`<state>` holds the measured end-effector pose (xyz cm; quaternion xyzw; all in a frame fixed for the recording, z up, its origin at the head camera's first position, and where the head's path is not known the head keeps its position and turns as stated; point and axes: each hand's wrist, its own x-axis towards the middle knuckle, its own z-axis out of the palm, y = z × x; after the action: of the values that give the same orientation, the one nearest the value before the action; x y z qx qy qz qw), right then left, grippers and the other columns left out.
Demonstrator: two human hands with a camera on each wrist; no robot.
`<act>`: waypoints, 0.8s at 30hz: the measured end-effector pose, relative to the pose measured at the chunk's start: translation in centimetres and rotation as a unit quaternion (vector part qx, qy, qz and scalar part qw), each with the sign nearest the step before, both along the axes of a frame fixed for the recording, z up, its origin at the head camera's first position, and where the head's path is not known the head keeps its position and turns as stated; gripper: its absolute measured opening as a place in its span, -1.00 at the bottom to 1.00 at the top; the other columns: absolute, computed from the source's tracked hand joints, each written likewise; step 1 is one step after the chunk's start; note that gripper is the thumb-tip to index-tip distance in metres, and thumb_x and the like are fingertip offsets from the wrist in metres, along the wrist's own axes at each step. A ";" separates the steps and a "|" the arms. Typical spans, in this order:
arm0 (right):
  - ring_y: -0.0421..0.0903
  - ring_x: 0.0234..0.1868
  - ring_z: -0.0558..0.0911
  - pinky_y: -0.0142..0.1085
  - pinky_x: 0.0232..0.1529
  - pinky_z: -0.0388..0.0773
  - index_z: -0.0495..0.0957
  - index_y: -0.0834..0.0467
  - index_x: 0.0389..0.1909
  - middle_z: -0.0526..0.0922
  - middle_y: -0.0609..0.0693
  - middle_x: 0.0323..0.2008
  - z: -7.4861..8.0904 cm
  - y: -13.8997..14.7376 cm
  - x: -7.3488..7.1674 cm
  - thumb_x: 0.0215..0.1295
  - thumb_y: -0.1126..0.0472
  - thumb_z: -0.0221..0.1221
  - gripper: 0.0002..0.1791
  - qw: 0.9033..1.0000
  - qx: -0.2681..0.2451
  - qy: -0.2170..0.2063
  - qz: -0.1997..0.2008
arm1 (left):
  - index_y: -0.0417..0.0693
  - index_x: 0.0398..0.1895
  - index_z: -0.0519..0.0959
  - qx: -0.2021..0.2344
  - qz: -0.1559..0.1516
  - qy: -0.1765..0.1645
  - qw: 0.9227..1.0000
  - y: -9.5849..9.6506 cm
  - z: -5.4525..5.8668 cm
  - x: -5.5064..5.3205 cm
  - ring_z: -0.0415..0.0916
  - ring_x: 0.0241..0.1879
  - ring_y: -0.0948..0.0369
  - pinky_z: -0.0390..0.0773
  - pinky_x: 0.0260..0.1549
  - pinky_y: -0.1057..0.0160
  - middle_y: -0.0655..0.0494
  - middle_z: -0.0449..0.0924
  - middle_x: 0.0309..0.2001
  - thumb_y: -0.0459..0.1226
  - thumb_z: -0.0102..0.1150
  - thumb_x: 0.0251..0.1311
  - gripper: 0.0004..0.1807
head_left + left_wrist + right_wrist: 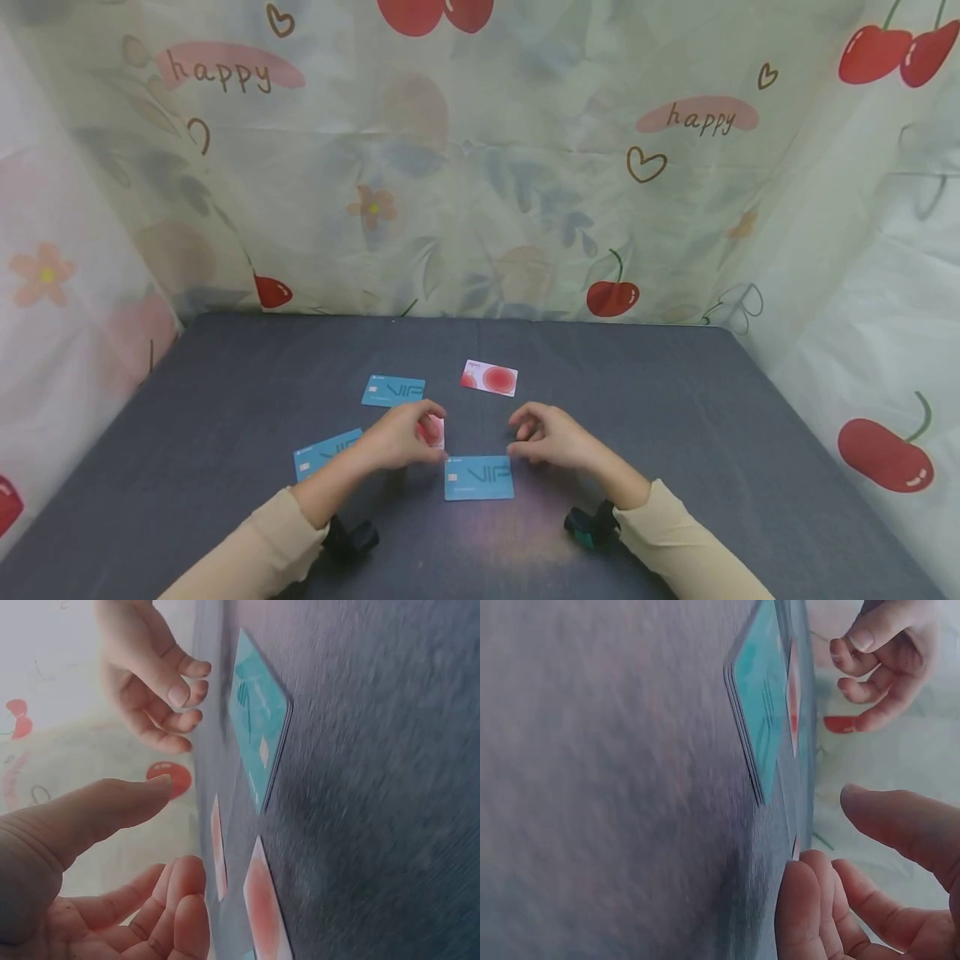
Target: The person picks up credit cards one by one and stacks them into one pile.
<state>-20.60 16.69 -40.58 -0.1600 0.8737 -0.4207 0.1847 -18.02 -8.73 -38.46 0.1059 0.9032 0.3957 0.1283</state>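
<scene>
Head view: blue VIP card stack (478,478) lay on dark desk (630,375), between left hand (405,435) and right hand (553,437), both grips loosely spread! Left wrist: pale chip (264,752), smooth face. Right wrist: thin layered edges, grainy desk.

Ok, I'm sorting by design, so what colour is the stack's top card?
The top card is blue with darker "VIP" lettering; best in the head view.

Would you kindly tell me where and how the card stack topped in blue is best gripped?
Probably the stack by its short edges, left hand from the left and right hand from the right: it lies flat, long sides running crosswise, and its layered edges should give the fingers something to press.
</scene>
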 end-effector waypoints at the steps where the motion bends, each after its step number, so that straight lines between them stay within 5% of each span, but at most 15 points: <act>1: -0.17 -0.56 0.54 -0.36 -0.50 0.47 0.45 0.26 -0.09 0.49 0.02 -0.40 0.0 0.1 -0.2 0.08 0.21 0.31 -0.60 1.000 -0.001 0.002 -0.004 | -0.16 0.05 0.46 0.005 0.001 -0.002 1.000 0.0 0.0 -0.3 0.43 -0.35 0.22 0.55 -0.43 0.29 0.02 0.52 -0.26 -0.31 0.43 -0.15 -0.41; 14: -0.21 -0.57 0.52 -0.36 -0.42 0.57 0.44 0.32 -0.06 0.52 0.05 -0.40 -0.1 0.6 -2.3 0.09 0.25 0.30 -0.58 0.999 -0.005 0.016 -0.044 | -0.17 0.09 0.43 0.011 0.020 -0.013 1.000 0.4 -0.4 -3.8 0.44 -0.40 0.19 0.50 -0.43 0.30 -0.05 0.54 -0.19 -0.29 0.38 -0.05 -0.42; 24: -0.20 -0.56 0.52 -0.33 -0.38 0.59 0.44 0.33 -0.04 0.53 0.03 -0.43 -0.2 0.5 -3.4 0.09 0.26 0.30 -0.57 0.998 -0.006 0.011 -0.065 | -0.16 0.11 0.43 0.007 0.030 -0.007 1.000 1.1 -0.6 -5.5 0.48 -0.19 0.13 0.57 -0.21 0.19 -0.06 0.56 -0.13 -0.26 0.37 -0.03 -0.43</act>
<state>-23.95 17.17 -40.78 -0.1084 0.8818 -0.4349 0.1463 -23.49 -7.64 -39.09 0.0768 0.9024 0.4060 0.1224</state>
